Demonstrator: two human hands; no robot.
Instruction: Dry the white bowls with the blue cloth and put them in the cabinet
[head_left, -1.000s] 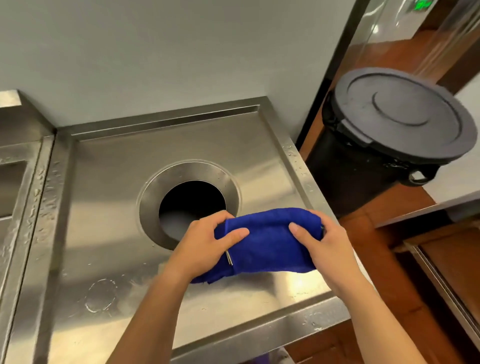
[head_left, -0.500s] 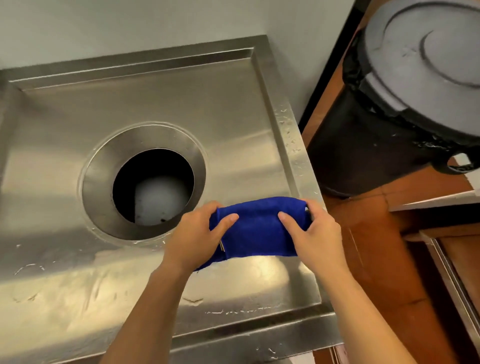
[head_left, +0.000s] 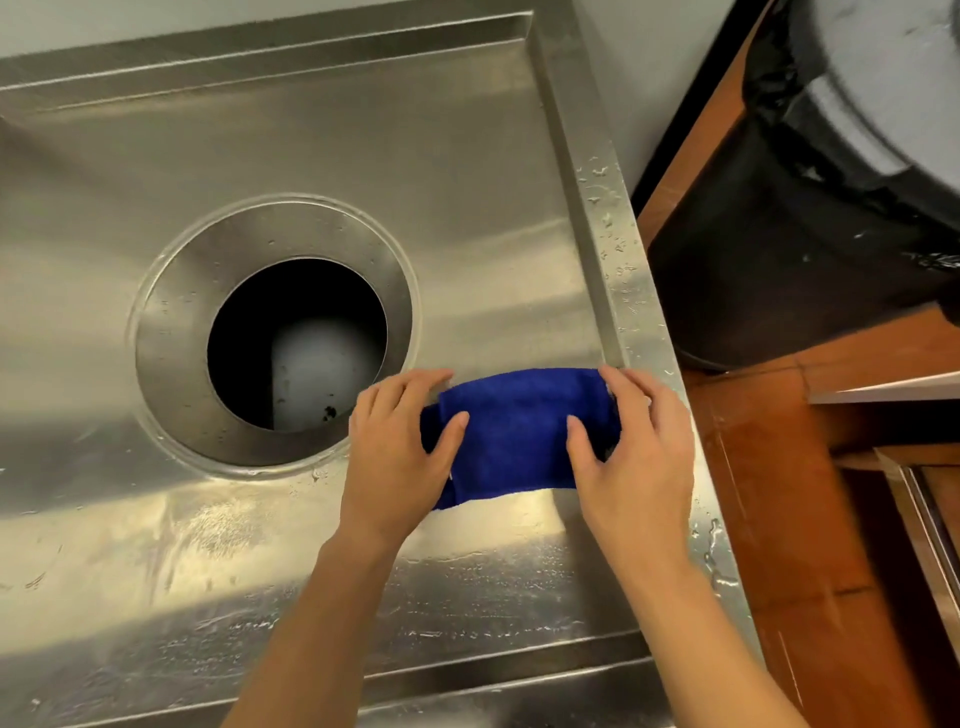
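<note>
A folded blue cloth (head_left: 511, 431) lies low over the steel counter (head_left: 363, 156), near its right edge. My left hand (head_left: 397, 447) grips the cloth's left end, thumb on top. At the cloth's right end my right hand (head_left: 631, 457) holds on, fingers curled over the far side. No white bowl and no cabinet are in view.
A round chute hole (head_left: 296, 343) with a steel ring opens in the counter, just left of my hands. A black bin (head_left: 810, 223) with a grey lid stands on the red-brown floor to the right. Water drops dot the counter's raised right rim (head_left: 613, 234).
My view has tilted further down and closer to the counter. Both hands have lowered the cloth toward the steel surface near the right rim, keeping their grip.
</note>
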